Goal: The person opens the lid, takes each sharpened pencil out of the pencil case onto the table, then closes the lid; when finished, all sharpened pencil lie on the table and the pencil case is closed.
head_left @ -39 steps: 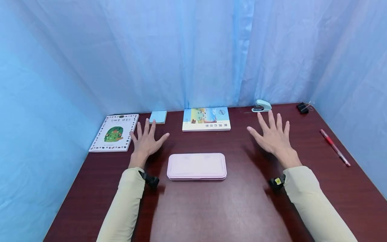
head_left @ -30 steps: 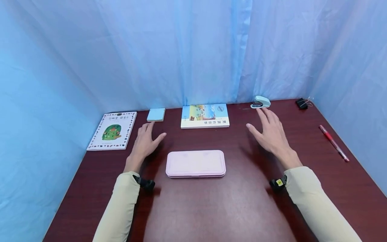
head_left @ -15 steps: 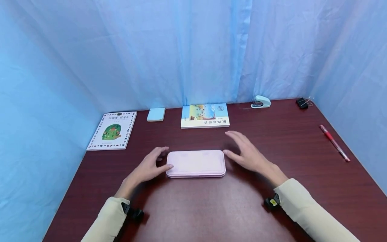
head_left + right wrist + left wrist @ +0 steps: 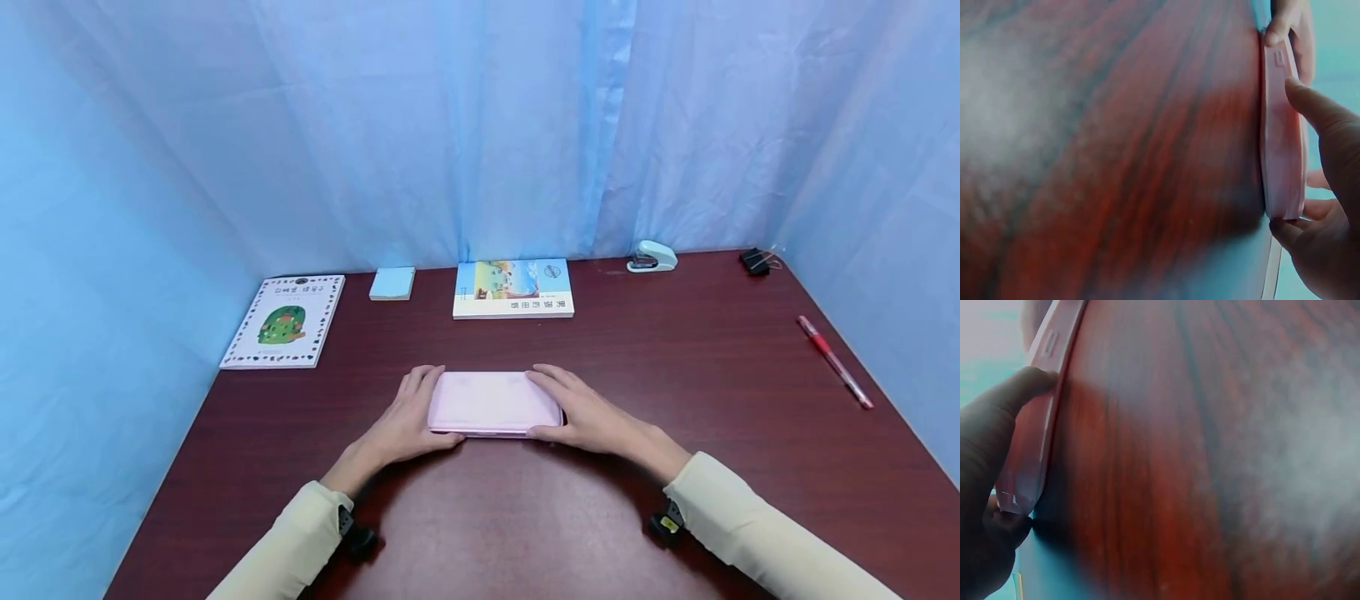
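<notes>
A pale pink pencil case (image 4: 495,402) with a closed lid lies lengthwise across the middle of the dark red table (image 4: 480,508). Its left end is gripped by my left hand (image 4: 401,421), thumb along the front edge and fingers over the far side. My right hand (image 4: 596,417) grips the other end in the same way. In the left wrist view, the thumb presses the front wall of the pencil case (image 4: 1035,425) near its small latch. The right wrist view has the right thumb on the case (image 4: 1282,137) too, with fingertips at its end.
Along the back stand a white picture book (image 4: 285,321), a blue sticky-note pad (image 4: 392,283), a second book (image 4: 513,289), a mint stapler (image 4: 652,257) and a black binder clip (image 4: 755,262). A red pen (image 4: 835,362) lies at the right. Blue curtains (image 4: 525,125) enclose the table.
Both hands, earlier spread above the table on either side, have come inward and down to the pencil case. They now hold its two ends.
</notes>
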`<act>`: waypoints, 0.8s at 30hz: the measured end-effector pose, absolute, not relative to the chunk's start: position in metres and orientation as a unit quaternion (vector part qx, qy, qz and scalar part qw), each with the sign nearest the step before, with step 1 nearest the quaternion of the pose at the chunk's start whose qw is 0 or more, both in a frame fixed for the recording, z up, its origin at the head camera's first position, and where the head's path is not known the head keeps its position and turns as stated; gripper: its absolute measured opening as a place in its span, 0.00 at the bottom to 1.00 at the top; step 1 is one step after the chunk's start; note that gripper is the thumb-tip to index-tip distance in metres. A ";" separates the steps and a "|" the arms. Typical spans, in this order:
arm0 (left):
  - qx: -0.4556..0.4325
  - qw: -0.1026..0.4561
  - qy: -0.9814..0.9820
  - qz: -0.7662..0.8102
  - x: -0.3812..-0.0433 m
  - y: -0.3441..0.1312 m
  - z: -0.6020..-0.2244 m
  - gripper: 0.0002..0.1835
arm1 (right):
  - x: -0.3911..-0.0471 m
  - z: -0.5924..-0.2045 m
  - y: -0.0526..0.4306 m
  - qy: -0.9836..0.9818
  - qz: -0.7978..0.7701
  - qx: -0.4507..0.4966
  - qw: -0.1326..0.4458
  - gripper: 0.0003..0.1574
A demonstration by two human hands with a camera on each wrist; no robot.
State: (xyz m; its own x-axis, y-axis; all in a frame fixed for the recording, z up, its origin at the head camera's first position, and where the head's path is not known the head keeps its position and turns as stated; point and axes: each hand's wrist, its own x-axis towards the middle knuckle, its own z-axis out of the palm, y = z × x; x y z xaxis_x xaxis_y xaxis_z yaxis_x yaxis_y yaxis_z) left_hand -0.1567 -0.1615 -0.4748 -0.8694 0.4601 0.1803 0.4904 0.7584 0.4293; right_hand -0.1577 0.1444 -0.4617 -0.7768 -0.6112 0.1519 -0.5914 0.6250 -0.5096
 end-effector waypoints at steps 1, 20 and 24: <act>-0.252 0.040 -0.938 -0.234 -0.158 -0.160 -0.474 0.55 | -0.158 -0.462 0.144 0.903 -0.272 -0.331 0.021 0.54; -0.249 0.095 -0.953 -0.141 -0.167 -0.153 -0.475 0.53 | -0.156 -0.459 0.142 0.912 -0.199 -0.356 -0.039 0.49; -0.245 0.094 -0.955 -0.136 -0.166 -0.152 -0.474 0.53 | -0.155 -0.459 0.142 0.913 -0.196 -0.356 -0.031 0.47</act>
